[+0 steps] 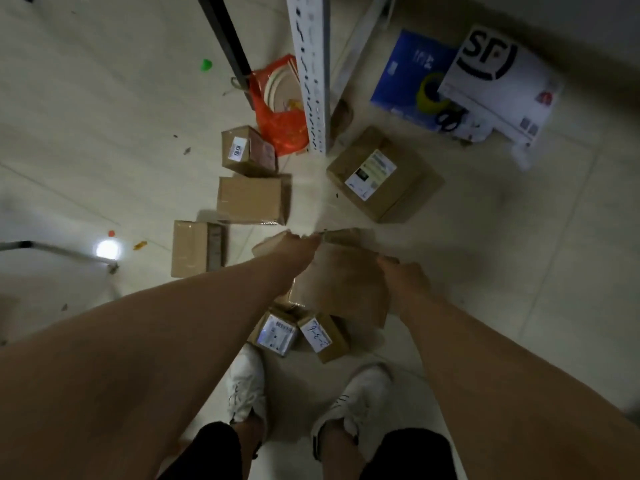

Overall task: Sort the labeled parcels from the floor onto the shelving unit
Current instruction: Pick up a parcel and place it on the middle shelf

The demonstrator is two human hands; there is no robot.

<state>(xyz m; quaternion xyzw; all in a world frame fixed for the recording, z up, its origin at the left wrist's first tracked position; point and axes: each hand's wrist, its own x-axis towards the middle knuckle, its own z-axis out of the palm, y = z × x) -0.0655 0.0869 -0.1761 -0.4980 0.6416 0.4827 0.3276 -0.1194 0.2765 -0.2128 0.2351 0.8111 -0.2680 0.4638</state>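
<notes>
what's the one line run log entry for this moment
phase: pickup | left hand: gripping held parcel | right hand: gripping held parcel | parcel state: between both hands above floor | remaining: several boxes on floor

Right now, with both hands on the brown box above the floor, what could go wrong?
1. The left hand and right hand seem to grip the brown box only at its edges, and it looks tilted, so it may slip.
2. If it falls, it could hit the two small labeled boxes directly under it.
3. These boxes lie just in front of the white shoes, so a step forward may cause a trip.
</notes>
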